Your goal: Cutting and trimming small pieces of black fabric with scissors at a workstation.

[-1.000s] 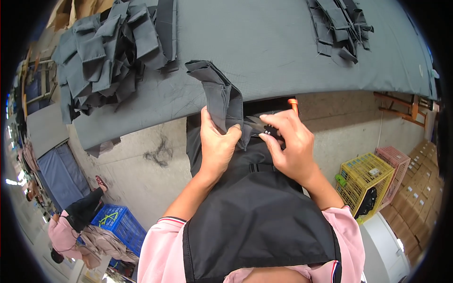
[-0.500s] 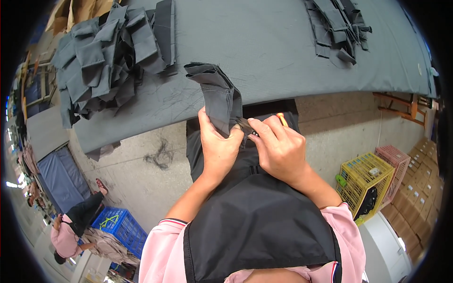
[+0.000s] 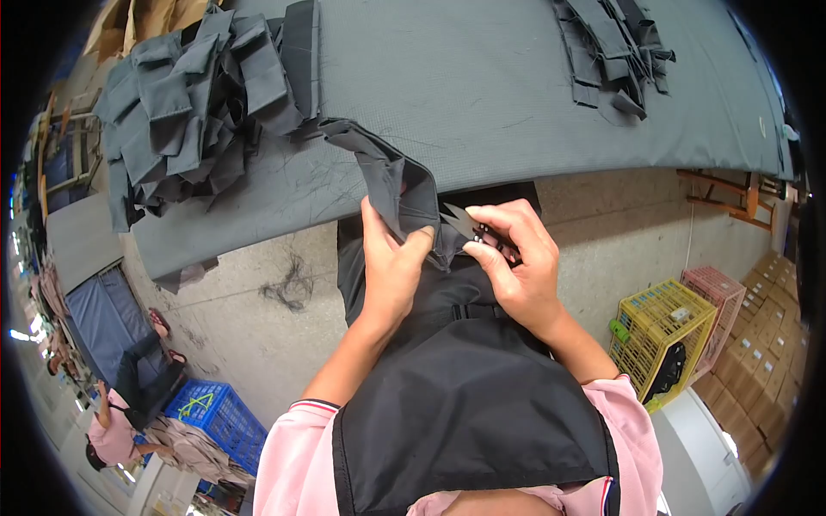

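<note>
My left hand (image 3: 394, 267) is closed on a folded dark grey fabric piece (image 3: 379, 163), its thumb pressed on the lower part. The cloth stands up from the hand at the table's near edge, and its folds gape apart. In my right hand (image 3: 525, 262) is a pair of thread snips (image 3: 465, 222), the blades spread and pointing left at the cloth's right edge. The blade tips are beside the fabric; whether they touch it I cannot tell. Part of the snips' handle is hidden by the fingers.
A grey-covered table (image 3: 447, 77) carries a large heap of grey fabric pieces (image 3: 185, 103) at left and a smaller pile (image 3: 611, 52) at right. Yellow crate (image 3: 662, 331) and cartons (image 3: 757, 353) stand right. A blue crate (image 3: 215, 421) and a person (image 3: 120, 421) are lower left.
The snips have come away from the cloth and now show spread blades. My right hand has turned, and the fabric's folds have opened wider, its top leaning further left.
</note>
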